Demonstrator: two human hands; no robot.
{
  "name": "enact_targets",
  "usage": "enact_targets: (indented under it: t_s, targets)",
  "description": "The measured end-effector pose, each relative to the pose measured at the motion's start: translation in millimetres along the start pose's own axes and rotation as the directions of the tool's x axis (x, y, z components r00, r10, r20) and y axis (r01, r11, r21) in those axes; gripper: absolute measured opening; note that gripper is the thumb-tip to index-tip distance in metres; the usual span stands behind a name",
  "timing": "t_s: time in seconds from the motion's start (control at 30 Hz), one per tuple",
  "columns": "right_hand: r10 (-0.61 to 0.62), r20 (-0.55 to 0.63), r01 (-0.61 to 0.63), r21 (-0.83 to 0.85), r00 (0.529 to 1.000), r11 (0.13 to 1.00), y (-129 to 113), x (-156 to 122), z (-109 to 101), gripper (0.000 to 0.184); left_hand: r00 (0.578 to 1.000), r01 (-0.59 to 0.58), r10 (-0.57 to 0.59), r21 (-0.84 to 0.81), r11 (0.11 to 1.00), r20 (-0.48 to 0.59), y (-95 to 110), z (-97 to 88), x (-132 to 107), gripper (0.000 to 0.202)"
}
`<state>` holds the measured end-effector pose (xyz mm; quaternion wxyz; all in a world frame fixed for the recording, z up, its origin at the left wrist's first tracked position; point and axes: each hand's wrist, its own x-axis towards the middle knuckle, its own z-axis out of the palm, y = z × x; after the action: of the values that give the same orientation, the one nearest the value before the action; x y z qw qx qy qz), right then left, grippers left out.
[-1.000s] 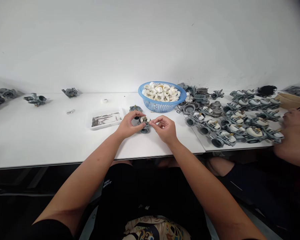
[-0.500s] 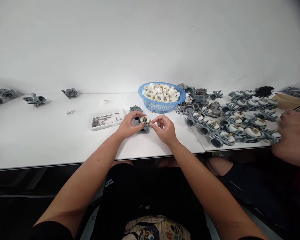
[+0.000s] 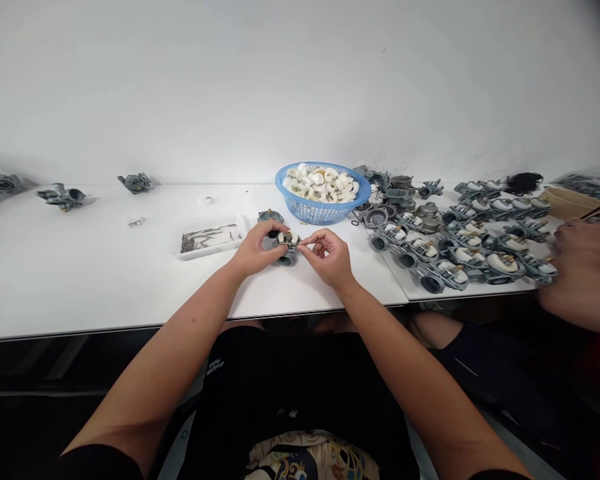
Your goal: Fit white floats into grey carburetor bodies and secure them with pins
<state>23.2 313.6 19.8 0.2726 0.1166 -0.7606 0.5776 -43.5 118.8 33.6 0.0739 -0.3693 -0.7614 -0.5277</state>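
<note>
A grey metal carburetor (image 3: pixel 286 260) lies on the white table, with a white float (image 3: pixel 294 238) seated on its upturned side. My left hand (image 3: pixel 259 249) grips it from the left, the thumb and fingers closed about the float and body. At its right side, my right hand (image 3: pixel 327 257) pinches a thin metal pin (image 3: pixel 296 246) between thumb and forefinger, held against the float's hinge. Just behind stands another carburetor (image 3: pixel 270 217), partly hidden by my left fingers.
A blue basket (image 3: pixel 321 212) full of white floats stands behind my hands. Left is a white tray (image 3: pixel 211 252) of thin pins. Carburetors with floats (image 3: pixel 453 272) crowd the right side, near another person's hand (image 3: pixel 587 240). A black ring (image 3: pixel 355 223) lies by the basket.
The view has shifted slightly. Both hands keep their places at the carburetor, with the pin now showing more plainly across the float.
</note>
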Motion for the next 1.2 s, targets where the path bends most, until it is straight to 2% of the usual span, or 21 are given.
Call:
enact_targets:
  t_s: [0.2,0.43,0.57,0.8,0.97,1.07,1.2]
  targets:
    - [0.022,0.002,-0.022,0.006,1.000,1.000,0.4,-0.4,0.0,0.020,1.000,0.017,-0.017,0.001,1.000,0.014,0.4,0.6,-0.6,0.028]
    - [-0.037,-0.008,0.036,-0.120,0.999,0.992,0.0,-4.1,0.2,0.018,0.993,0.113,-0.112,-0.027,0.993,0.030,1.3,-0.1,-3.2,0.056]
    - [-0.115,-0.016,0.108,-0.229,0.993,0.967,0.4,-5.5,0.1,0.022,0.992,0.125,-0.124,-0.053,0.991,0.025,0.0,-1.1,-3.0,0.049]
    - [-0.209,0.041,0.212,-0.277,0.977,0.937,0.3,-4.6,0.4,0.031,0.996,0.084,-0.084,-0.103,0.991,0.003,-0.1,-1.9,-2.2,0.034]
    - [-0.276,0.061,0.279,-0.371,0.959,0.886,-0.2,-3.6,0.9,0.019,0.995,0.095,-0.093,-0.098,0.991,0.025,2.0,-1.8,-1.4,0.030]
    - [-0.277,0.041,0.268,-0.412,0.960,0.871,-0.3,-3.9,1.7,0.006,0.994,0.106,-0.104,-0.087,0.991,0.032,2.1,-1.9,-1.5,0.032]
    - [-0.260,0.019,0.249,-0.357,0.966,0.900,0.0,-4.7,2.8,0.014,0.994,0.110,-0.109,-0.059,0.992,0.021,-0.7,-2.3,-2.4,0.049]
